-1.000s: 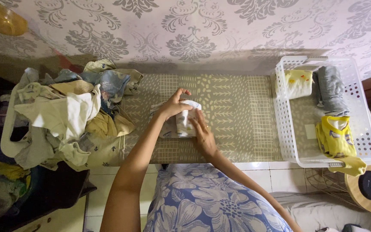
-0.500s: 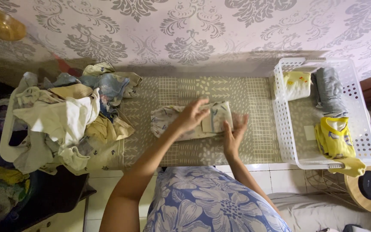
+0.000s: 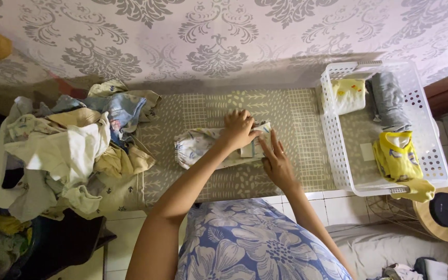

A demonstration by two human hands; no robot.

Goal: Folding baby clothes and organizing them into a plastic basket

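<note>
A small garment [image 3: 208,148] of soft, pale printed cloth lies folded into a narrow band near the middle of the table [image 3: 286,111], which is covered by a beige cloth patterned with grids and leaf sprigs. The band's long axis runs left to right, parallel to the wall; its rounded left end points toward the clothes pile [image 3: 73,145], its right end toward the white basket [image 3: 333,148]. The left hand [image 3: 239,129] rests on the right end of the garment with fingers curled, gripping the folded edge. The right hand [image 3: 276,161] lies flat and released, palm down, pressing the lower right corner of the same end, just beside the left hand. The clothes pile is a loose heap of crumpled cream, yellow and blue fabric at the left end of the table. The white basket is rigid perforated plastic, rectangular, and holds a folded pale yellow piece [image 3: 349,96], a grey roll [image 3: 390,103] and a bright yellow garment [image 3: 400,161].
</note>
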